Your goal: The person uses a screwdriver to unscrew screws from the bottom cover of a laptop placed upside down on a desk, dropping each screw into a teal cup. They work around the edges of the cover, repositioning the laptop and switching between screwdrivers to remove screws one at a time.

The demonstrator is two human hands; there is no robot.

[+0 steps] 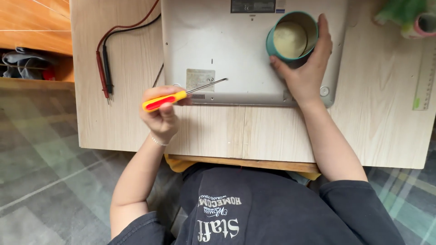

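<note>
So we've got a silver laptop [236, 45] lying upside down on the pale wood bench [386, 113], its bottom panel facing up and its near edge running parallel to the bench's near edge.

Our left hand [161, 111] is curled shut around a screwdriver [181, 95] with a yellow and red handle. The thin metal shaft points up and to the right, and the tip sits over the laptop's underside, just right of a small pale sticker [200, 79] near the near-left corner. Can't tell if the tip actually touches the panel or just hangs a bit above it.

Our right hand [306, 68] is wrapped around a small teal cup [292, 37] that stands on the laptop's near-right part, thumb on the near side and fingers going round the right side. The cup is open at the top, pale inside, and it looks tilted a little toward us.

Off to the left on the bench lie two test probes [105, 68], one red and one black, side by side, their leads running away toward the far edge. A clear ruler [424, 81] lies along the right edge of the bench, and something green and pink [408, 16] sits at the far-right corner, too blurry to make out. The floor [45, 172] below has a greenish checked pattern.
</note>
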